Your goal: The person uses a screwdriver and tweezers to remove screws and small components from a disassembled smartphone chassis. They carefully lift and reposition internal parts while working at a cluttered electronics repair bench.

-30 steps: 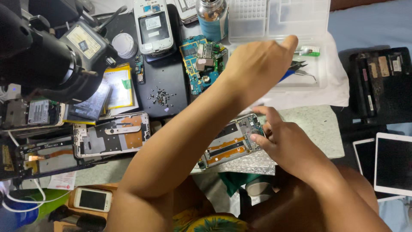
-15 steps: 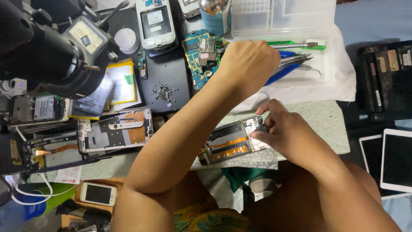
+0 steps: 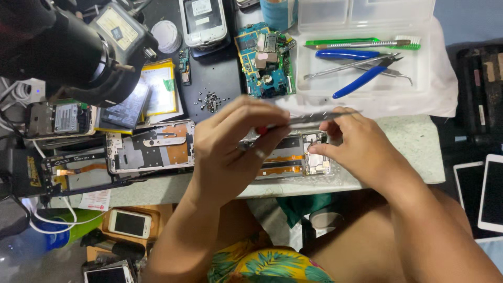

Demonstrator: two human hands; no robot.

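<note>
lap: floral-print shorts (image 3: 262, 264) at bottom edge, bare legs under the table edge.
low shelf: small white phone (image 3: 129, 223) lying in a wooden tray, left of the legs.
left hand (image 3: 236, 144): fingers curled in a pinch on a slim screwdriver (image 3: 309, 119), red grip end at the fingertips, shaft blurred and pointing right, over the opened phone.
right hand (image 3: 361, 144): fingertips pressed on the right end of the opened phone, steadying it; grasps nothing else visible.
opened phone (image 3: 293, 154): back off, orange flex strips and metal frame showing, lies flat near the front edge of the table (image 3: 408, 141), between both hands, partly hidden by the left hand.
left of it: second stripped phone frame (image 3: 152, 147) with orange patch, flat; further left more dark phone shells.
mid table: pile of tiny screws (image 3: 210, 101) on a dark mat, well apart from the hands.
behind hands: blue-green circuit board (image 3: 264, 57), just left of the clear plastic tray (image 3: 314, 84).
tray contents: blue-handled pliers (image 3: 361, 78), tweezers, green-handled brush (image 3: 361, 41).
far left: large black microscope or camera body (image 3: 68, 52), overhanging the bench.
far right: white tablets (image 3: 482, 188) at the edge.
</note>
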